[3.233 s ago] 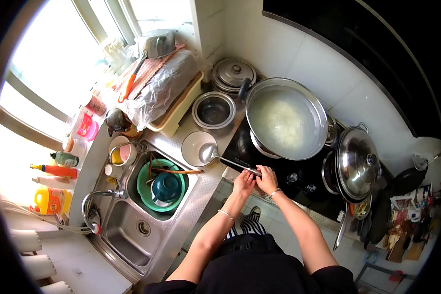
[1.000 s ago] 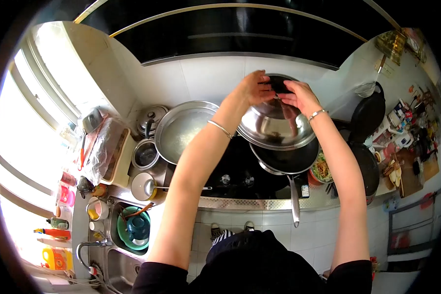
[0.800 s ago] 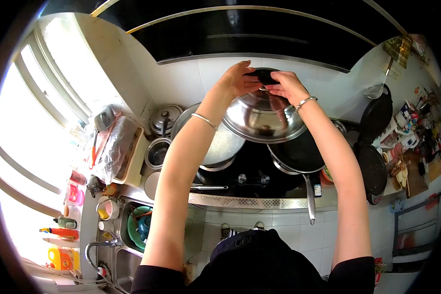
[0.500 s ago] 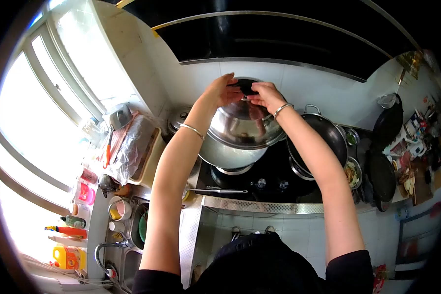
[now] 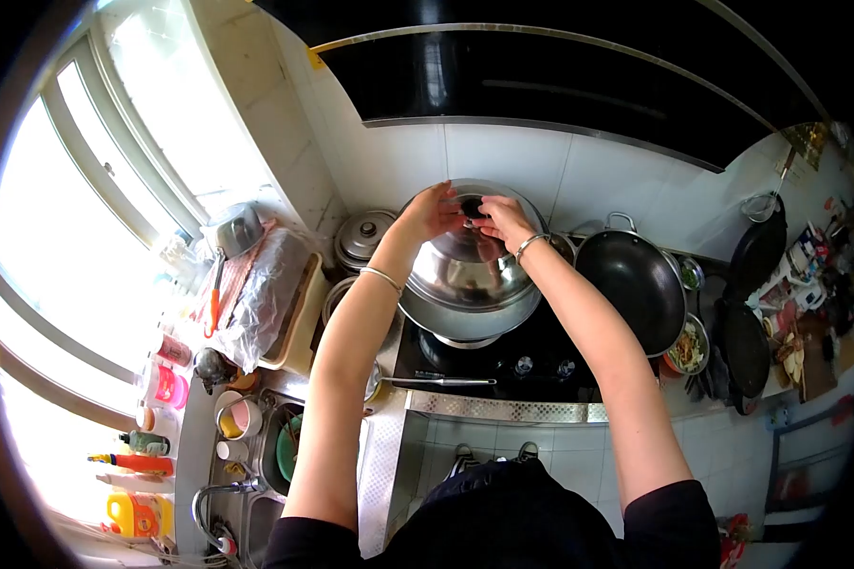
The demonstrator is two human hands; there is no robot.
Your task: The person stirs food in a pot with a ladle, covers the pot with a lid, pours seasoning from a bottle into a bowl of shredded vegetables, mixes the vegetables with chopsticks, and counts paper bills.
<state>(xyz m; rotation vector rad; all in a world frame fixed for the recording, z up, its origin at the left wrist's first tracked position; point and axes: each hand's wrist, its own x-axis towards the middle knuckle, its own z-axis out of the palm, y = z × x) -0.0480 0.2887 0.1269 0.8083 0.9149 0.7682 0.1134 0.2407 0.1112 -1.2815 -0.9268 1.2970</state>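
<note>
A domed steel lid (image 5: pixel 474 270) is over the large steel pot (image 5: pixel 470 322) on the left side of the black cooktop. My left hand (image 5: pixel 434 212) and my right hand (image 5: pixel 505 223) meet at the knob on top of the lid, fingers closed round it from both sides. The pot's lower rim shows beneath the lid's front edge. To the right stands an uncovered black wok (image 5: pixel 630 289). A metal ladle (image 5: pixel 436 381) lies along the cooktop's front edge, its bowl partly behind my left forearm.
Farther right are a bowl of shredded food (image 5: pixel 688 348) and a black flat pan (image 5: pixel 742 351). A lidded pot (image 5: pixel 364 235) stands at the back left, beside a plastic-covered tray (image 5: pixel 299 313). The sink (image 5: pixel 261 522) with a green basin (image 5: pixel 287 450) is at lower left. A black range hood (image 5: pixel 541 95) hangs above.
Both hands took the lid off the wok, which is now uncovered, and carried it left over the large pot. The ladle was released earlier. Lately the lid has come lower over the pot.
</note>
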